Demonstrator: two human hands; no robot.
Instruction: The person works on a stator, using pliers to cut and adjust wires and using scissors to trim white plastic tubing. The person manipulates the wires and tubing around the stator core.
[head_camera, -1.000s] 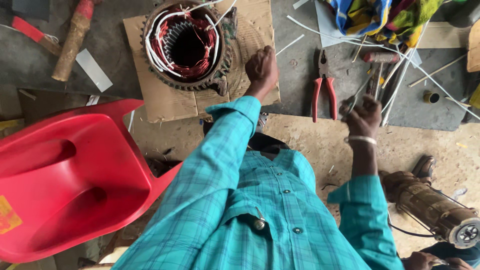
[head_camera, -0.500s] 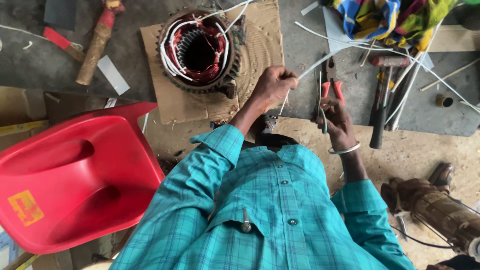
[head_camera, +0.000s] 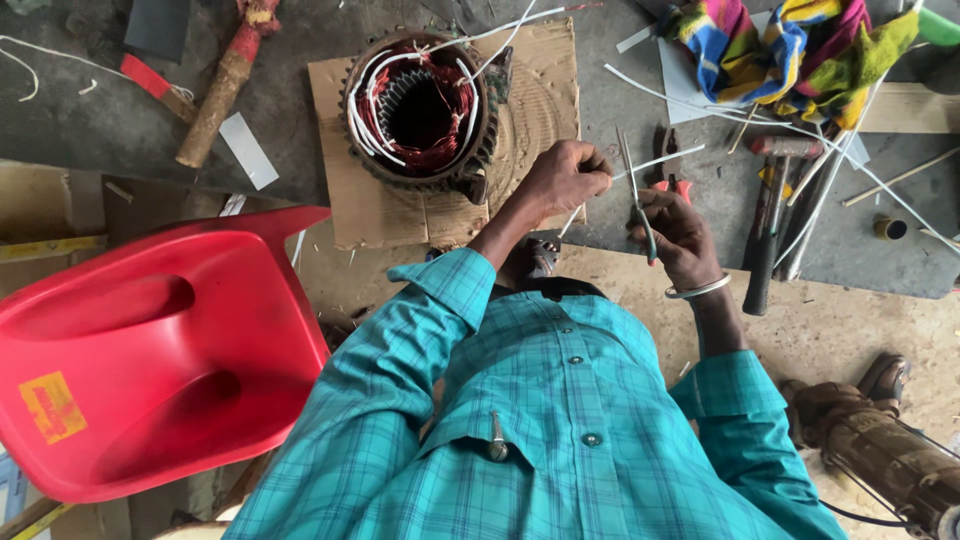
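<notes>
Pinching a thin white sleeve strip (head_camera: 640, 166), the left hand (head_camera: 562, 180) has its grip closed on the strip just right of the wound motor stator (head_camera: 420, 110), which sits on cardboard (head_camera: 540, 90). Further right of the stator, the right hand (head_camera: 678, 232) grips small scissors (head_camera: 634, 190), blades meeting the strip.

We note a teal checked shirt (head_camera: 560, 420), a red plastic chair (head_camera: 150, 350), red windings with white leads in the stator (head_camera: 420, 105), brown cardboard (head_camera: 540, 100), red-handled pliers (head_camera: 668, 170), and a multicoloured striped cloth (head_camera: 790, 45).
</notes>
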